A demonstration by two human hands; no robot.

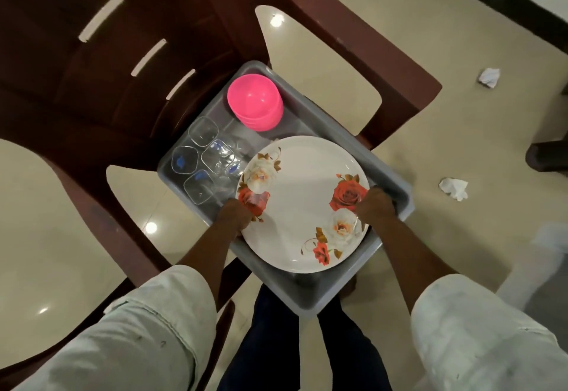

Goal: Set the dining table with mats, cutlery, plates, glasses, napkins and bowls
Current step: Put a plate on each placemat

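Floor: glossy cream tiles (430, 61) are seen below, with ceiling lights mirrored in them.
Chair: a dark brown plastic chair (101, 89) with a slatted back fills the far left; its armrests reach towards the near side.
Tub: a grey plastic tub (396, 184) is set on the chair seat, its near corner overhanging the edge.
Plate: a white plate (302, 203) printed with red and white roses is held over the near half of the tub.
Left hand: the left hand (235, 217) is curled round the plate's left rim.
Right hand: the right hand (373, 206) is curled round the plate's right rim.
Bowls: a stack of pink bowls (255, 104) is placed in the tub's far corner.
Glasses: four clear square tumblers (199, 157) are grouped upright in the tub's left part, just beside the plate.
Litter: two crumpled white tissues (454, 187) lie on the floor at right, well apart.
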